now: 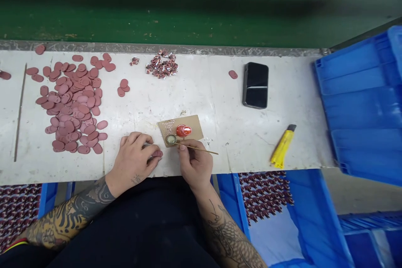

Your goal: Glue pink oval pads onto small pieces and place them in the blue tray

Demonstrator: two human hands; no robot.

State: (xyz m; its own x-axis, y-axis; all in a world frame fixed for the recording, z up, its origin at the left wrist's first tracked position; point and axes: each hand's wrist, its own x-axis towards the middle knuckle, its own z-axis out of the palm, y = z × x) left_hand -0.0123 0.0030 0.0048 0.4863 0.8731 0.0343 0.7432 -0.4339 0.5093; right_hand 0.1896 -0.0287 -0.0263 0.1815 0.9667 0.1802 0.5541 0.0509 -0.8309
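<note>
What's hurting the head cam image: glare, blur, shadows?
Head view: a pale glare streak crosses the phone screen; the green surface beyond the bench looks soft, with a dark smeared shadow band; the left hand and right hand look reasonably sharp.

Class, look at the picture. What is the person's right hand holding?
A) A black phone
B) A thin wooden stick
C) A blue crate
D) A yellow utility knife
B. The right hand pinches the thin wooden stick in its fingers, while the yellow utility knife lies apart from both hands.
</note>
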